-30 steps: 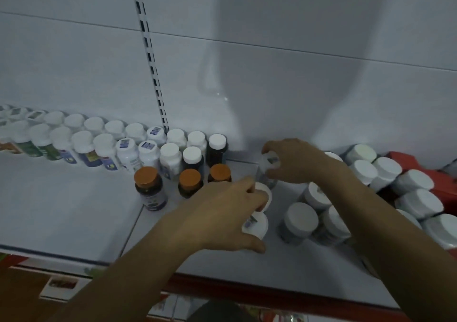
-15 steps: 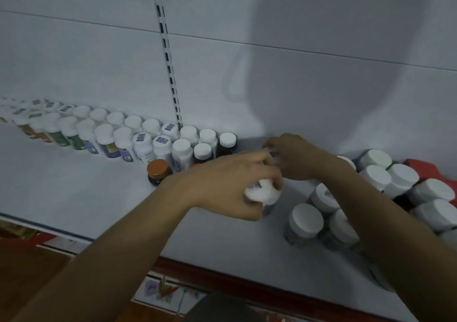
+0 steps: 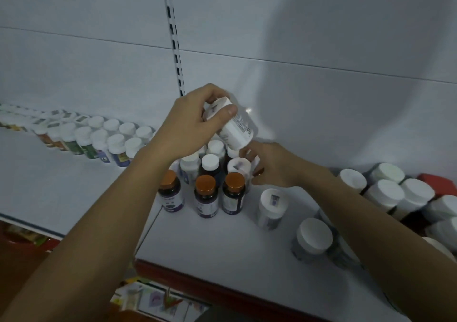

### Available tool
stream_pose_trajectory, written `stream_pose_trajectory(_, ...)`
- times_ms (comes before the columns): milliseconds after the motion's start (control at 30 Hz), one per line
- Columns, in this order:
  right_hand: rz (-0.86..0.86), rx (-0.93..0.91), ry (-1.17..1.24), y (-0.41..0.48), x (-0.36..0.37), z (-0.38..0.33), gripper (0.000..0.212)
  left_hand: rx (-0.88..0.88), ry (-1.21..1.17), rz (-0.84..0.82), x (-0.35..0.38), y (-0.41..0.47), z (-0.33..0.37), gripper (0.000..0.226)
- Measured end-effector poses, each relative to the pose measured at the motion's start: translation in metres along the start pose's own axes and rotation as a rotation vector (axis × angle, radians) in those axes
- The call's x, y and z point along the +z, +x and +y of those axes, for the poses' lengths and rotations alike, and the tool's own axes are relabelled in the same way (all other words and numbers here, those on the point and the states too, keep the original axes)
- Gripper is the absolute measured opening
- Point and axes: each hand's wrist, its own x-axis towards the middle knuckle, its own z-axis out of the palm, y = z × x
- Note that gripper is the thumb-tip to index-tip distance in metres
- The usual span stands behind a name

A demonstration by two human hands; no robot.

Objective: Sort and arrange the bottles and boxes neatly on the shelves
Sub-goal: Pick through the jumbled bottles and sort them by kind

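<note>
1. Along the rear of a white metal shelf [image 3: 222,247], a double row of small white-capped bottles [image 3: 111,141] ran leftward against a white back panel [image 3: 321,37]. The panel carried a slotted upright strip [image 3: 176,50]. The light was dim.
2. Near the middle stood three dark bottles with orange caps [image 3: 205,195], side by side, with more white-capped bottles packed just behind them.
3. To their right stood a white-lidded jar with a barcode sticker [image 3: 272,208] and a plain white-lidded jar [image 3: 314,239] nearer the front. A crowded group of white-lidded jars [image 3: 395,193] sat at the far right beside a red box [image 3: 435,181].
4. The left hand [image 3: 190,129] was raised above the middle cluster, thumb and fingers wrapped round the cap end of a white plastic bottle with a printed label [image 3: 235,131]. That bottle was off the shelf and tilted, its base pointing down and to the right.
5. The right hand [image 3: 269,166] lay low, just right of the orange-capped trio. Its fingers curled against a white-capped bottle with a sticker on top [image 3: 238,167], which stood on the shelf. Whether the hand gripped that bottle could not be told.
6. The held bottle's base hung just above the right hand's fingers.
7. Bare shelf lay in front of the orange-capped bottles up to the red front edge [image 3: 197,279], and a wide bare stretch lay in front of the left-hand row. Below the edge, blurred coloured goods [image 3: 148,299] showed on a lower level.
</note>
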Motion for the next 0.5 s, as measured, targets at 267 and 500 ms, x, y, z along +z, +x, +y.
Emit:
stream_pose_trajectory(267, -0.304, 0.229, -0.104, -0.042, -0.022, -0.004, 0.058, 0.062, 0.103, -0.112, 0.020, 0.013, -0.004, 0.037)
stream_pose_trajectory(500, -0.302, 0.304, -0.175, -0.056, -0.018, -0.007, 0.056, 0.243, 0.417, -0.524, 0.080, 0.041, -0.009, 0.050)
